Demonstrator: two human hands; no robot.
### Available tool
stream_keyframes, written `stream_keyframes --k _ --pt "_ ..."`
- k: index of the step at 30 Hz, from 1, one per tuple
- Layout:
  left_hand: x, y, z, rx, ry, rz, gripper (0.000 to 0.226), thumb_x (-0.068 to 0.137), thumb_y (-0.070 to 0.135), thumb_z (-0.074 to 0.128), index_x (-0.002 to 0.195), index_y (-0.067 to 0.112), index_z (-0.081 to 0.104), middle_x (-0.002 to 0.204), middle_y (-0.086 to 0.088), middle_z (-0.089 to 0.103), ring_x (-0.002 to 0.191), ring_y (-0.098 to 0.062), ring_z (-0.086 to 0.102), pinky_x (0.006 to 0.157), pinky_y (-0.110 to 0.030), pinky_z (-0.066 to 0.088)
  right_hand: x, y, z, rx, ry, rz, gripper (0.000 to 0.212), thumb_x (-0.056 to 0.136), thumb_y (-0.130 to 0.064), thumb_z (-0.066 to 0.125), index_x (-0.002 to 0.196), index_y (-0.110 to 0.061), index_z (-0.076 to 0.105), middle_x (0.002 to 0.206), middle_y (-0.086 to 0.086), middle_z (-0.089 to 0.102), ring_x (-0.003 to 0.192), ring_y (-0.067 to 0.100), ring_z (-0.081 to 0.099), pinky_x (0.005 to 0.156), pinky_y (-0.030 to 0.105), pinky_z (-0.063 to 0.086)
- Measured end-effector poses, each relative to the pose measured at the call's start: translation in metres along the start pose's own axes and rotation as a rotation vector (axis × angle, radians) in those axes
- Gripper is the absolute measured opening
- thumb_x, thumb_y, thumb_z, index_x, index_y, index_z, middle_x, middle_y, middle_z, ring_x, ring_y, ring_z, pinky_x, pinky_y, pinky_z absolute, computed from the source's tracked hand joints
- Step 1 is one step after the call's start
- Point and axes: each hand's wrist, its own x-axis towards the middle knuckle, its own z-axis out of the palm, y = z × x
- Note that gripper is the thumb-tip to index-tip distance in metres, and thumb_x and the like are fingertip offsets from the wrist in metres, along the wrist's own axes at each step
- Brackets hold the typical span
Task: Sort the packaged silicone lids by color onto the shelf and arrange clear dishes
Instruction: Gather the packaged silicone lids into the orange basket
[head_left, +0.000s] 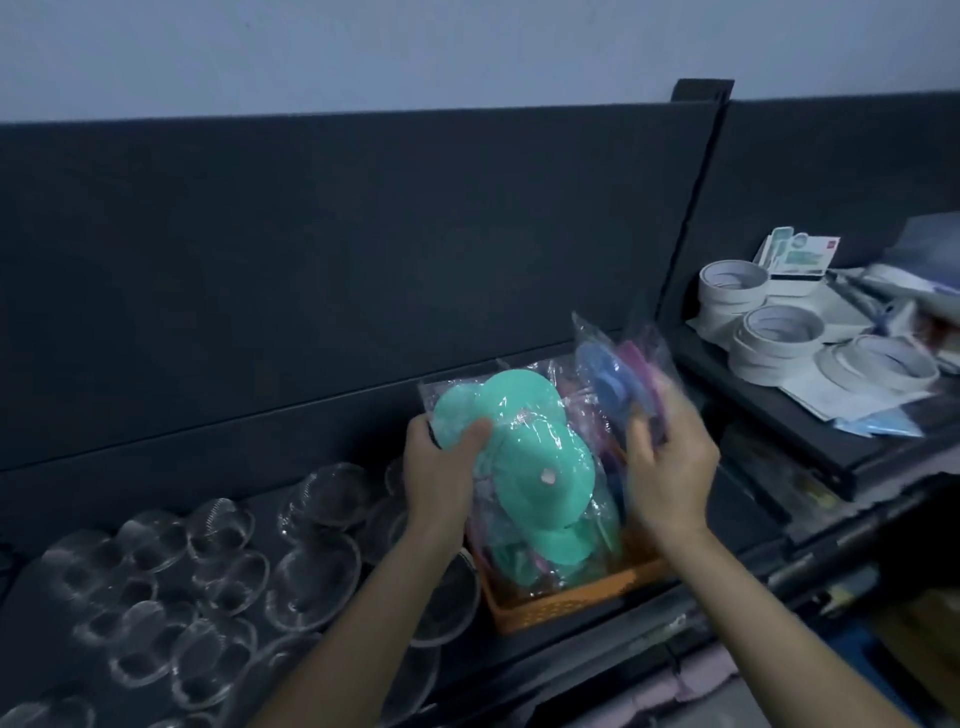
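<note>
An orange basket on the dark shelf holds several clear bags of silicone lids. My left hand grips a bag of teal lids at its upper left corner, thumb on the front. My right hand holds a bag of blue and pink lids upright above the basket; that bag and the fingers are blurred. More pink bags stand behind the teal one. Several clear dishes lie spread over the shelf to the left of the basket.
A dark back panel rises behind the shelf. To the right, a lower dark surface carries three stacks of white tape rolls, a packet of cards and loose papers.
</note>
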Motion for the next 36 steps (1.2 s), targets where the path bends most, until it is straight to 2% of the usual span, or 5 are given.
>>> stream_keyframes --k 13,18,23,30,36 --pt "-0.013 -0.047 0.015 1.008 0.047 0.280 0.072 0.091 0.044 0.052 0.143 0.002 0.027 0.148 -0.016 0.028 0.137 -0.030 0.025 0.115 -0.042 0.023 -0.043 0.053 -0.024 -0.107 -0.738 0.151 0.020 0.081 -0.017 0.055 0.101 -0.016 0.053 0.078 -0.007 0.051 0.074 0.016 0.049 0.073 0.030 0.042" --pt "-0.005 -0.073 0.004 0.770 -0.040 0.063 0.078 0.080 0.063 0.047 0.135 0.010 0.032 0.130 -0.010 0.051 0.118 -0.026 0.052 0.096 -0.048 0.047 -0.047 0.063 -0.017 -0.203 -0.860 0.001 0.046 0.073 -0.034 0.040 0.113 -0.013 0.048 0.096 -0.007 0.045 0.097 0.021 0.047 0.102 0.046 0.037" --pt "-0.011 -0.055 0.005 0.543 -0.036 -0.054 0.076 0.081 0.041 0.068 0.139 0.012 0.030 0.124 -0.002 0.059 0.111 -0.022 0.058 0.093 -0.042 0.050 -0.037 0.067 -0.023 -0.011 -0.944 0.175 0.088 0.070 -0.062 0.055 0.147 -0.031 0.024 0.152 -0.010 0.025 0.144 0.014 0.014 0.117 0.033 0.019" --pt "0.002 -0.052 0.002 0.245 0.022 -0.230 0.049 0.075 0.040 0.076 0.113 0.019 0.054 0.107 0.000 0.067 0.090 -0.018 0.067 0.077 -0.035 0.056 -0.011 0.069 -0.037 0.187 -0.859 0.207 0.094 0.071 -0.088 0.024 0.143 -0.028 0.029 0.147 -0.025 0.019 0.134 -0.019 0.012 0.102 -0.002 0.007" --pt "0.008 -0.058 0.005 0.150 0.008 -0.258 0.054 0.067 0.042 0.081 0.111 0.021 0.060 0.101 -0.002 0.072 0.086 -0.022 0.072 0.080 -0.046 0.058 0.004 0.092 -0.004 0.236 -0.866 0.647 0.080 0.082 -0.072 0.044 0.140 -0.018 0.043 0.143 -0.004 0.045 0.131 0.012 0.043 0.114 0.035 0.029"
